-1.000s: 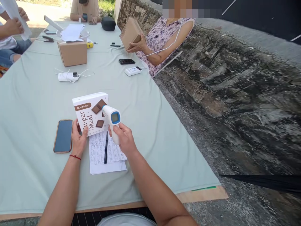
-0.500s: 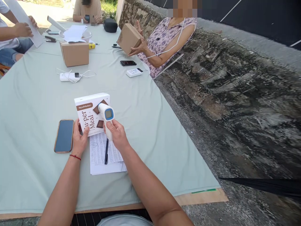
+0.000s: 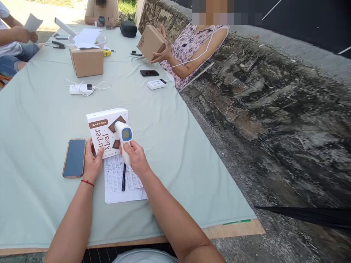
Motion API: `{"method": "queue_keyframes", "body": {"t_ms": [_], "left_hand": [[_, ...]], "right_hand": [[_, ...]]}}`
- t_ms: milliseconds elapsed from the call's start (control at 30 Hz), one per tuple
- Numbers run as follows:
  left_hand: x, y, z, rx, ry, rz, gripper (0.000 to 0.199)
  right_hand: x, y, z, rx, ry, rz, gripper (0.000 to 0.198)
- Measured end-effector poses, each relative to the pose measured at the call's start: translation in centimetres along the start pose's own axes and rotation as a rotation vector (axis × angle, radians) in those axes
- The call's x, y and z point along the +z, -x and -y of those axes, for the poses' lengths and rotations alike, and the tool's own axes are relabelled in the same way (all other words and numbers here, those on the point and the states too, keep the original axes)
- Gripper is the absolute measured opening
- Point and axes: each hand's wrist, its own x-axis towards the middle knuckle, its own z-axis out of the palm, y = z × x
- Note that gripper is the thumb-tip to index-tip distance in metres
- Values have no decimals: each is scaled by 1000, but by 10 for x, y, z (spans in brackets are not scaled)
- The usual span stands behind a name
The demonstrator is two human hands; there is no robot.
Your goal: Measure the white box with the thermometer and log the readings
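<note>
My left hand (image 3: 93, 159) grips the lower left of a white box (image 3: 102, 122) printed "NutriMotion" and "Meal", which is tilted up toward me. In my right hand (image 3: 136, 155) is a white infrared thermometer (image 3: 126, 140) with a blue-rimmed screen. It is held in front of the box's right side, hiding part of the print; any contact with the box I cannot tell. Below the box lie handwritten sheets of paper (image 3: 113, 195) with a black pen (image 3: 124, 179) on top. A smartphone (image 3: 74, 158) in a brown-edged case rests left of my left hand.
Farther up the cloth-covered table (image 3: 175, 175) stand a cardboard box (image 3: 87, 63), a white device with a cord (image 3: 80, 88), a dark phone (image 3: 149, 73) and a white gadget (image 3: 157, 84). Across the right edge a person holds another carton (image 3: 151, 43). Two other people sit at the far end and left.
My right hand and the thermometer have shifted very slightly; the box stays in place. The person at the left has lowered or turned the paper sheet they hold.
</note>
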Motion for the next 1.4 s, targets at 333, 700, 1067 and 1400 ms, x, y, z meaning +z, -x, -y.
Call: {"method": "queue_keyframes", "body": {"t_ms": [333, 700, 1067, 1400], "left_hand": [[0, 0, -2, -13, 6, -7, 60], [-2, 0, -2, -43, -6, -2, 68], [-5, -4, -3, -1, -25, 6, 65], [-5, -3, -3, -9, -10, 4, 67]], "right_hand": [[0, 14, 15, 78, -112, 24, 44], [-47, 48, 25, 70, -61, -280, 39], [-90, 62, 10, 29, 97, -378, 38], [-169, 41, -54, 92, 1189, -503, 52]]}}
